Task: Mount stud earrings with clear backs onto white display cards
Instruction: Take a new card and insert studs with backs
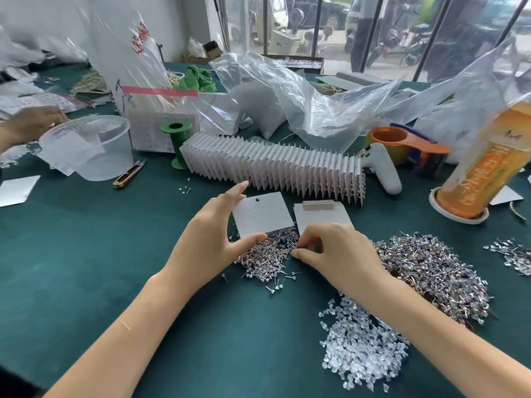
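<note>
Head view looks down on a dark green table point(86, 254) with two bare arms reaching in from six o'clock. The left hand point(212, 239) holds a white card point(261, 214) near the middle of the picture. The thumb pinches the card's bottom edge and a finger rests on its top corner, so the card is grasped and lifted a bit above the table. The card has a small hole near its top and rows of tiny dots.

Just to the three o'clock side of that card lies a stack of cards point(321, 215) with a clip on top. The right hand point(339, 251) is bent over its lower edge with the fingertips pressed close together. Whether they hold an earring cannot be told.

Under both hands sits a pile of stud earrings point(267, 254). A much bigger earring heap point(431, 271) spreads out toward three o'clock. A pile of clear backs point(362, 351) lies at about five o'clock, near the right arm.

A long row of finished cards point(273, 168) stands on edge at twelve o'clock from the hands. A green spool point(176, 145) stands at its left end. A clear tub point(86, 145) sits at ten o'clock, and another person's hand point(34, 122) is beside it. An orange bottle point(482, 162) leans at two o'clock.
</note>
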